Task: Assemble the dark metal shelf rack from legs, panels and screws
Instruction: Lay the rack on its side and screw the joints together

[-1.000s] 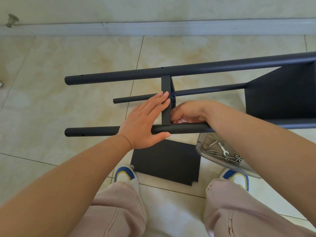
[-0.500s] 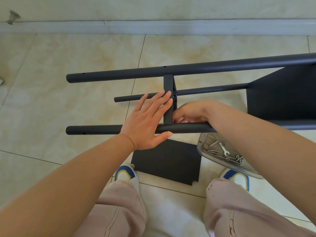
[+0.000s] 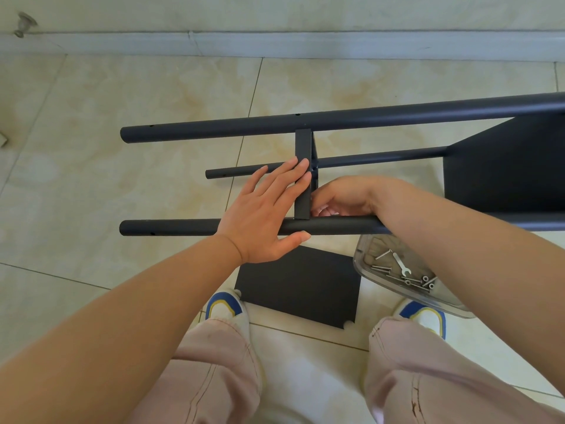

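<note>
Left hand [image 3: 263,215] flat against panel [image 3: 303,175]

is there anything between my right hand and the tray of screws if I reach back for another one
Yes. The near leg of the rack crosses between your right hand, which is tucked behind it beside the upright panel, and the clear tray on the floor. Lift the hand over that leg first.

Tiled floor [image 3: 91,179], pale baseboard [image 3: 305,44], two sneakers [image 3: 224,310].
</note>
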